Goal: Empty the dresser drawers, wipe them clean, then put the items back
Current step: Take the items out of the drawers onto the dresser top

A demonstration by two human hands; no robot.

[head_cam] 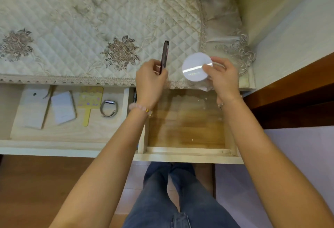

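While our left hand (150,81) pinches a dark pen (165,52), our right hand (224,77) clasps a white compact (194,69) over the quilted cover (72,19).

Bright, even light; glare streak on round white lid (197,67); wide-angle bending at edges; slight softness.

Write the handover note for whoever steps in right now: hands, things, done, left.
Left hand: grips a dark slim tube over the quilted dresser top.
Right hand: holds a white round case; the crumpled white bit under it may be a wipe.
Right drawer: open, almost bare, pale specks on its floor.
Left drawer: open, holding a white box, white pad, yellow hand mirror and smartwatch.
Done: right drawer emptied.
Left: probably clear those specks, refill it; the left drawer's stage is unclear.
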